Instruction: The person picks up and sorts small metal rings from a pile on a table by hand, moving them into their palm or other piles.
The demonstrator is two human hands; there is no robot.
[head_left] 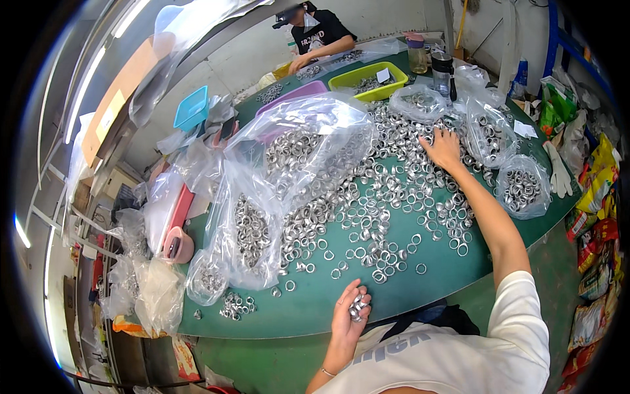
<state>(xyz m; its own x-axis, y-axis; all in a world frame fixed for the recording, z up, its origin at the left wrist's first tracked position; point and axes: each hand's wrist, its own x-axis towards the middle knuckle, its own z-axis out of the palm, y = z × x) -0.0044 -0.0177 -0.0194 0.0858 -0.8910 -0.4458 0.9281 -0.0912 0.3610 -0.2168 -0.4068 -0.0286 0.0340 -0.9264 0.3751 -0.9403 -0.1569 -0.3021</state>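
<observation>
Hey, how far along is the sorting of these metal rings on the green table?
Done: several clear bags at the right already hold rings. In hand: the left hand cups a small stack of rings, while the right hand reaches into the loose pile. Left: most rings are spread across the green table, so plenty remains.

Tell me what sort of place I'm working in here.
Probably a small workshop sorting bench: a green table heaped with loose metal rings, clear bags of rings, and a co-worker sorting at the far end.
</observation>
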